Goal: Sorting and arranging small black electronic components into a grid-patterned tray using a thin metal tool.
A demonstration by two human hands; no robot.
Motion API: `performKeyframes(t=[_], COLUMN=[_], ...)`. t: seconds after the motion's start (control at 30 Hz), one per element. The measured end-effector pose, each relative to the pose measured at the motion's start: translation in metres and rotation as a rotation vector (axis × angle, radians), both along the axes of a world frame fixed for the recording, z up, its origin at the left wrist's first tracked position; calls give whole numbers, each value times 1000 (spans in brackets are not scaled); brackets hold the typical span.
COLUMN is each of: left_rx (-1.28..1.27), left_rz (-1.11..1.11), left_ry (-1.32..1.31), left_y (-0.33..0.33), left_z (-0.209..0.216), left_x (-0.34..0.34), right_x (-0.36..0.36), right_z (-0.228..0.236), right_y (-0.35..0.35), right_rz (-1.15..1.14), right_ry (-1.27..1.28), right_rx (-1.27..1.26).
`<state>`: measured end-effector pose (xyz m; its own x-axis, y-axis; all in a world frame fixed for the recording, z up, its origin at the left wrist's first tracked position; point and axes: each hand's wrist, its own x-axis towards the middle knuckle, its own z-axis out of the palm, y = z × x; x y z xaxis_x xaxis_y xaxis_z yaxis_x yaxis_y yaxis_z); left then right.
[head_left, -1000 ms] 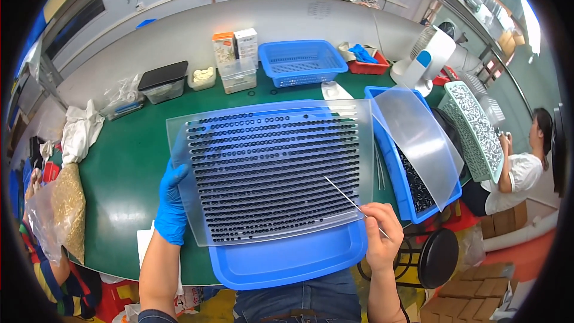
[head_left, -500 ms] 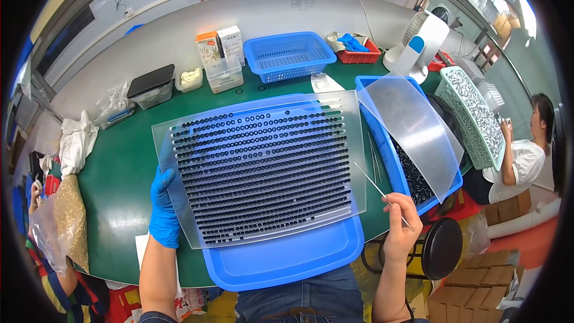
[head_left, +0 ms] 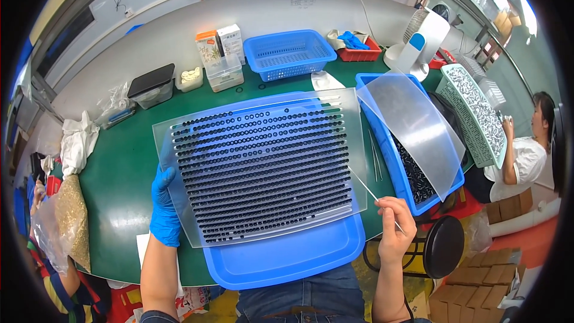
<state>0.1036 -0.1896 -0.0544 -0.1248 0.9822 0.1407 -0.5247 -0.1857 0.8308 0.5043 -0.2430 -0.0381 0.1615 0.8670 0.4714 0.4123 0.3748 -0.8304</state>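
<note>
A clear plastic plate (head_left: 173, 215) with rows of slots lies tilted over a blue tray (head_left: 287, 263). Small round black parts (head_left: 269, 173) fill most rows, with gaps in the upper ones and along the bottom. My left hand (head_left: 165, 206), in a blue glove, grips the plate's left edge, thumb on top and fingers hidden beneath. Bare, my right hand (head_left: 394, 227) pinches a thin metal rod (head_left: 365, 186) right of the plate. The rod's tip reaches the right ends of the middle rows; whether it touches a part I cannot tell.
Beside the plate, a blue bin (head_left: 412, 173) of black parts is partly covered by a translucent sheet (head_left: 415, 131). Thin rods (head_left: 375, 158) lie between. Behind stand a blue basket (head_left: 290, 54), a clear box (head_left: 225, 75) and a white fan (head_left: 412, 48). A co-worker's hand touches a green basket (head_left: 472, 113).
My right hand has moved slightly left, bringing the rod's tip from the plate's right margin to the row ends. My left hand and the plate stay nearly still.
</note>
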Motion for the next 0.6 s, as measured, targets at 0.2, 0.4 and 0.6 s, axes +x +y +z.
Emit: performKeyframes(t=[0.2, 0.4, 0.6], left_rx=[-8, 8, -5], left_rz=[-8, -22, -12], left_ry=[-16, -53, 5], left_y=[-1, -1, -2], left_z=[4, 2, 2], left_x=[2, -2, -5], right_x=[-7, -23, -57], right_z=[-4, 7, 7], right_y=[-4, -9, -1], right_rz=[51, 20, 360], right_ry=[-117, 4, -148], right_rx=[27, -9, 88])
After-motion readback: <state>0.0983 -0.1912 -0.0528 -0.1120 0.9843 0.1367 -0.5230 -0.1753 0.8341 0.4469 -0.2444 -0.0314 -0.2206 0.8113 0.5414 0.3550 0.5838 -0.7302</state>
